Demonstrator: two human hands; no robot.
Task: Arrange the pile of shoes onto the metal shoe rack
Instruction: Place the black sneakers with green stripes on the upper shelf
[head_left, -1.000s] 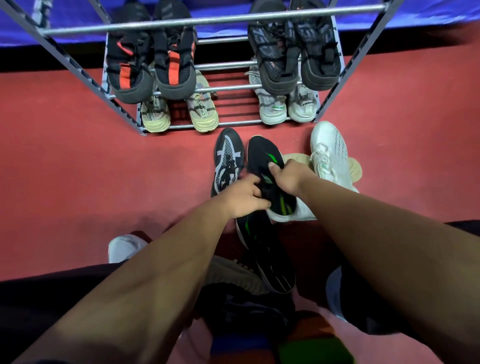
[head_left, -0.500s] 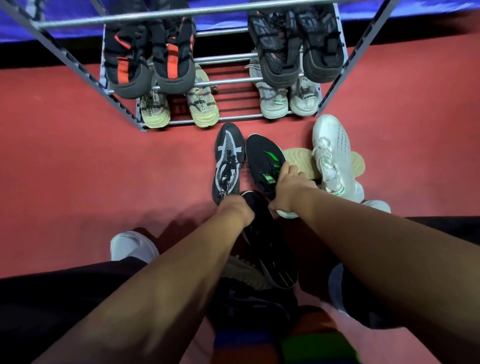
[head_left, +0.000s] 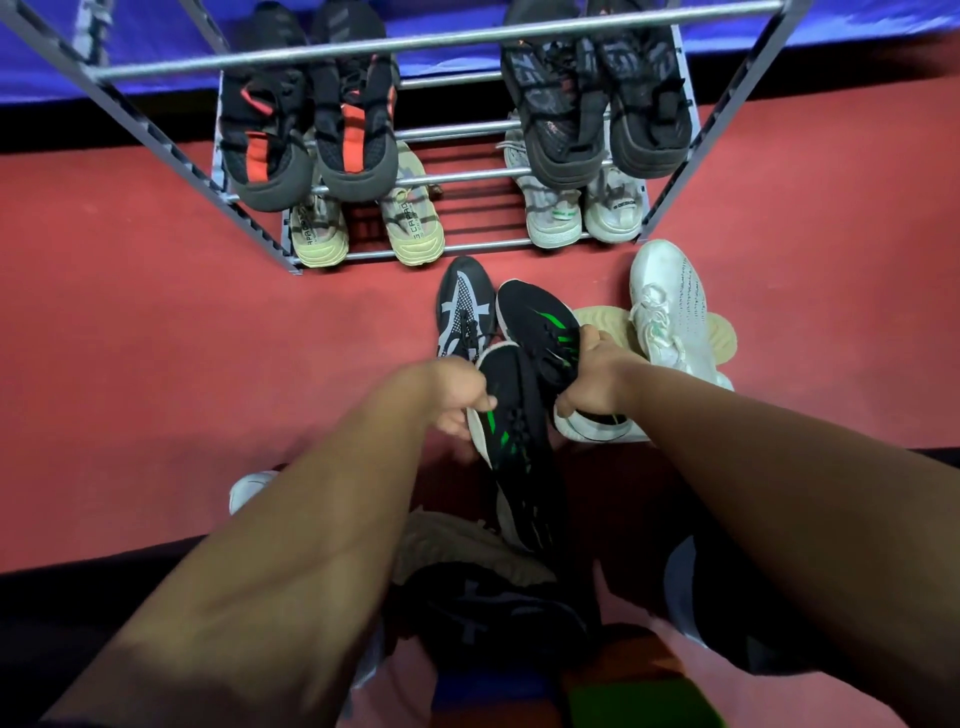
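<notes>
The floor (head_left: 130, 338) is red and matt, with a blue band along the far wall.

My left hand (head_left: 457, 395) has its fingers curled round the pale sole edge of a black shoe with green stripes (head_left: 519, 457), which is tilted, toe pointing to 12 o'clock. My right hand (head_left: 592, 384) grips the second black-and-green shoe (head_left: 540, 332) near its opening; its white ribbed heel shows under my wrist. The two shoes touch each other.

At 12 o'clock from my left hand lies a black shoe with grey lines (head_left: 462, 306). At 2 o'clock from my right hand a white knit shoe (head_left: 670, 306) rests on a beige sole (head_left: 602, 322), mostly hidden.

Farther at 12 o'clock stands the metal shoe rack (head_left: 415, 47), made of round silver bars. A black-and-orange pair (head_left: 311, 135) and a black-grey pair (head_left: 597, 104) sit on an upper level, a beige pair (head_left: 410, 228) and a pale grey pair (head_left: 582, 208) on the lowest. The top is cut off.

At 6 o'clock, between my arms, a beige knit shoe (head_left: 457, 545) and a dark shoe (head_left: 483, 608) are in shadow and hard to read.
</notes>
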